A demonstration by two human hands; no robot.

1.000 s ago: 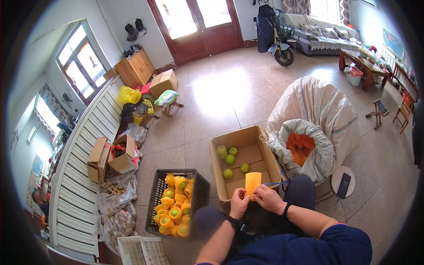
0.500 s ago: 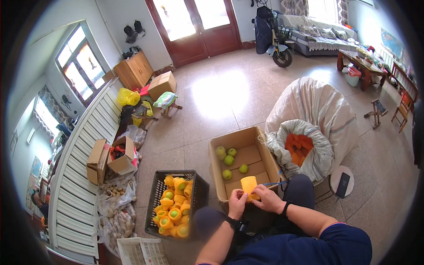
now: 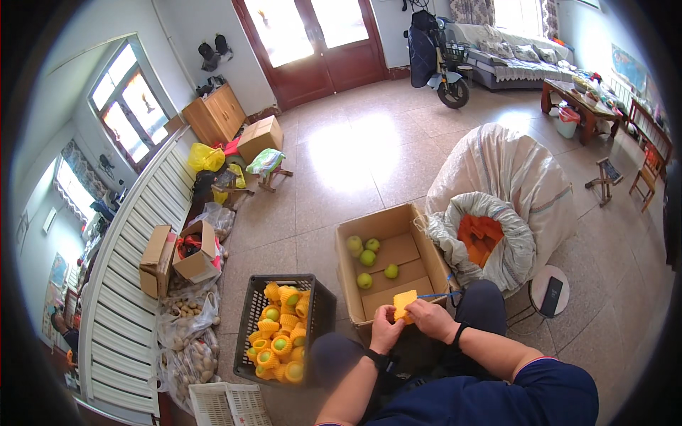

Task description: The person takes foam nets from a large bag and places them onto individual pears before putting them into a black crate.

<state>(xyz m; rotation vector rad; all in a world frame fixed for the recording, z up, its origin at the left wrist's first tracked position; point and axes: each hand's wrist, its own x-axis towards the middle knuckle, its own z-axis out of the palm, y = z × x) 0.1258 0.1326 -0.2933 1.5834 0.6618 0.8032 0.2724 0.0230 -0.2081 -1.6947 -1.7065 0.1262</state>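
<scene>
Pinching one yellow foam sleeve (image 3: 406, 300), my left hand (image 3: 386, 331) and right hand (image 3: 432, 319) both clamped on it, at the near edge of one cardboard box (image 3: 399, 250). My grip is hiding its lower end; contents unclear. At least five green fruits (image 3: 367, 258) are lying toward the left edge; one black crate's (image 3: 325, 302) sleeved fruits (image 3: 282, 343) are overlapping, uncountable.

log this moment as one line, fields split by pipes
left hand: pinching yellow foam net | right hand: pinching same net | cardboard box: loose green fruit inside | black crate: netted fruit inside
</scene>
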